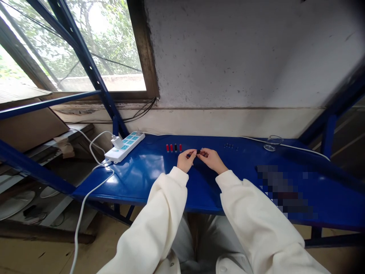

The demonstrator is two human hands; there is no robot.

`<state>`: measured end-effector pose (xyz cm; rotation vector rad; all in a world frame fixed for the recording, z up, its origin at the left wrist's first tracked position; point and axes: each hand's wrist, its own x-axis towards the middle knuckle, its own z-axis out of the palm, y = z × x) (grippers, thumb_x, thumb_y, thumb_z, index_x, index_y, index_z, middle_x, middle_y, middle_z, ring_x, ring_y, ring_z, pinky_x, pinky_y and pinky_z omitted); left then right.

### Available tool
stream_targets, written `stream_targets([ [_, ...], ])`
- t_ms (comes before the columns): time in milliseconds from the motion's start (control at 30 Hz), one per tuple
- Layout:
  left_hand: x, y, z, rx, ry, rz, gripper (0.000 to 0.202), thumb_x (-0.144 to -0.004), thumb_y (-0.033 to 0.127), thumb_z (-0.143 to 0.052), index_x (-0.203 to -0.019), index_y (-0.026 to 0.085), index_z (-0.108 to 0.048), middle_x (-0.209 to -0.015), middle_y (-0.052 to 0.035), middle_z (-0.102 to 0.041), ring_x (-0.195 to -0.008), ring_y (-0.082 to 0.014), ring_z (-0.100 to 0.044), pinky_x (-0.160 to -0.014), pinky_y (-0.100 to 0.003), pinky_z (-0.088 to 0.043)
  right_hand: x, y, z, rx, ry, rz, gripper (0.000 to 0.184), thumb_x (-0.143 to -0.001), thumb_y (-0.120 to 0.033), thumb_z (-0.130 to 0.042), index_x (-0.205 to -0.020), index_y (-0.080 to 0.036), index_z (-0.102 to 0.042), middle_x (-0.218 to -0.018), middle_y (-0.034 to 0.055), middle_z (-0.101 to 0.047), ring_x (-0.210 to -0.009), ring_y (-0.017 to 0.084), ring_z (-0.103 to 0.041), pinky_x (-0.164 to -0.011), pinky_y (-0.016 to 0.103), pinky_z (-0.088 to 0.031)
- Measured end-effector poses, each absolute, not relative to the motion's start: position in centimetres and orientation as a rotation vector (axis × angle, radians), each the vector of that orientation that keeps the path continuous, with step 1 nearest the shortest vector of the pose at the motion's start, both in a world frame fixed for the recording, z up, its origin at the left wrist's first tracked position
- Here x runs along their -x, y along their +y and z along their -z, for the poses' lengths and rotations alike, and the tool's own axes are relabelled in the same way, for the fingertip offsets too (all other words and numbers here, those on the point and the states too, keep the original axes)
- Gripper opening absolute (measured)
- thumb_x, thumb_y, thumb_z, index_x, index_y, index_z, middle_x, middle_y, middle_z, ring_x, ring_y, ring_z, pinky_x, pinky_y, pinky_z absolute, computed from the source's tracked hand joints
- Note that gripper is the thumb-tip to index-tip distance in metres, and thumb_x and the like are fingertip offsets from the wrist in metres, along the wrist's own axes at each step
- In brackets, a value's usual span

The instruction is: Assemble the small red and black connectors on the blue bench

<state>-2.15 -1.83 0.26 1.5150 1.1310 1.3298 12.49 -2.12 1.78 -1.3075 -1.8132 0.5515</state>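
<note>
My left hand (186, 160) and my right hand (212, 159) meet over the middle of the blue table (137, 190), fingertips pinched. Between them is a small black piece (198, 152), mostly covered by the fingers; both hands appear closed on it. Just left of my left hand stands a row of small cylinders with pale lower ends: a black cylinder (176, 148) among three red ones, such as the red cylinder (167, 148) at the row's left end. Right of my right hand lie several tiny metallic-looking parts (229, 146), too small to name.
A white power strip (125, 147) with a plugged-in adapter lies at the table's left; its white cord (82, 213) hangs over the edge. A clear glass (273, 143) stands at the back right. A blurred-out patch (285, 190) covers something nearer on the right.
</note>
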Motion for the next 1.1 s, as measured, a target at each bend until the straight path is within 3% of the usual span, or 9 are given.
stream_targets([
  [100,2.2,-2.1,-0.5,-1.511,1.168,-1.307,0.035,-0.074,0.041,-0.054,-0.097,0.016,-0.062,-0.072,-0.0019,-0.06,-0.037,-0.0028,-0.044,-0.038,-0.018,-0.039,-14.5,0.1,-1.6,1.458,-1.751,-0.4,0.019,-0.07,-0.036,-0.054,-0.069,-0.017,-0.057,-0.067,0.0033,-0.061,-0.061,0.015,-0.053,-0.059,0.026,-0.04],
  [300,2.2,-2.6,-1.0,-1.57,1.157,-1.18,0.026,-0.078,0.034,-0.047,-0.081,0.014,-0.062,-0.065,-0.0009,-0.058,-0.038,-0.0038,-0.045,-0.041,-0.018,-0.04,-18.3,4.0,-0.1,1.729,-1.653,-0.352,0.015,-0.07,-0.031,-0.055,-0.069,-0.017,-0.058,-0.066,0.0033,-0.06,-0.057,0.014,-0.054,-0.053,0.024,-0.038],
  [533,2.0,-3.1,-1.3,-1.611,1.156,-1.116,0.024,-0.078,0.032,-0.046,-0.078,0.014,-0.062,-0.061,-0.0004,-0.057,-0.038,-0.0043,-0.045,-0.041,-0.018,-0.039,-19.0,5.7,0.7,1.765,-1.746,-0.262,0.011,-0.071,-0.028,-0.057,-0.069,-0.017,-0.058,-0.068,0.004,-0.062,-0.062,0.015,-0.054,-0.056,0.024,-0.038],
  [933,1.9,-3.4,-1.6,-1.643,1.166,-1.101,0.025,-0.078,0.033,-0.046,-0.078,0.014,-0.062,-0.06,-0.0006,-0.057,-0.039,-0.0047,-0.045,-0.041,-0.018,-0.039,-19.1,6.6,1.4,1.822,-1.826,-0.261,0.017,-0.074,-0.027,-0.057,-0.088,-0.017,-0.06,-0.078,0.0061,-0.064,-0.07,0.016,-0.057,-0.063,0.025,-0.04],
  [1100,2.0,-3.4,-1.7,-1.665,1.164,-1.089,0.026,-0.078,0.034,-0.046,-0.078,0.014,-0.062,-0.062,-0.0008,-0.058,-0.039,-0.005,-0.045,-0.043,-0.019,-0.04,-19.2,6.6,1.4,1.869,-1.852,-0.323,0.015,-0.076,-0.016,-0.052,-0.089,-0.015,-0.058,-0.086,0.0087,-0.063,-0.077,0.016,-0.057,-0.067,0.026,-0.041],
])
